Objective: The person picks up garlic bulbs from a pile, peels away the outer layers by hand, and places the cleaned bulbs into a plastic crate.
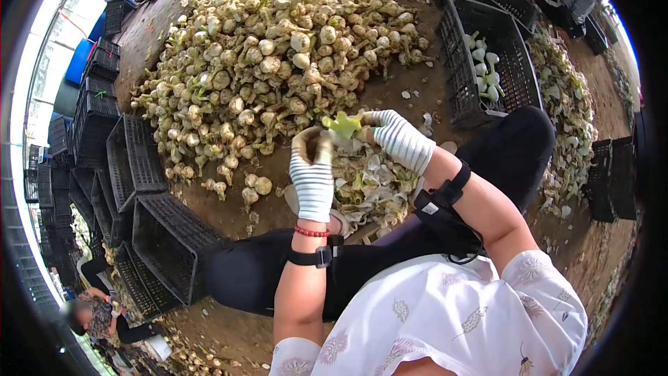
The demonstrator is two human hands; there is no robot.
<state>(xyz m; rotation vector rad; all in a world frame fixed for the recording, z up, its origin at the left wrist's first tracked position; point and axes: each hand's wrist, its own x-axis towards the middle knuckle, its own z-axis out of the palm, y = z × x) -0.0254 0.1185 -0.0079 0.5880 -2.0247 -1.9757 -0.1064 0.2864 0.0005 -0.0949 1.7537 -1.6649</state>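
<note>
The left hand point(311, 170) and right hand point(398, 138), both gloved, grip a green-stalked bulb point(342, 125), its body mostly hidden between them. A bulb pile point(278, 49) lies at 11 o'clock on the dirt floor point(417, 90), with black crates point(167, 237) at 8 o'clock.

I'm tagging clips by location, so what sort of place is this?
Likely a farm's vegetable-trimming shed: a large heap of pale stemmed bulbs on bare dirt, black plastic lattice crates, and the gloved left hand and right hand gripping one pale green bulb.
</note>
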